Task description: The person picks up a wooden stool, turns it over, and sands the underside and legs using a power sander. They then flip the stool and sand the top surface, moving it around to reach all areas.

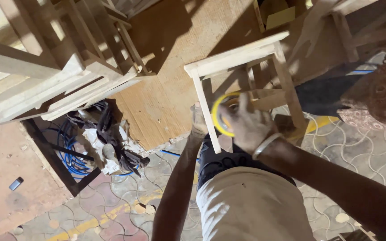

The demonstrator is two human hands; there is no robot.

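A small bare-wood stool frame (242,58) stands tilted in front of me, over my knee. My left hand (198,121) grips one pale leg (205,114) of the frame near its lower end. My right hand (246,125), with a metal bangle on the wrist, is closed around a round yellow-rimmed thing (219,117), perhaps a roll of tape or a disc, held against the frame's crossbars. Most of that yellow thing is hidden by my fingers.
Stacked unfinished wooden frames (54,67) fill the upper left. A plywood sheet (179,71) lies behind the stool. Blue hose, rags and dark cloth (99,143) sit under the frames. Another person's patterned clothing (380,98) is at the right. Patterned tiles (112,205) cover the floor.
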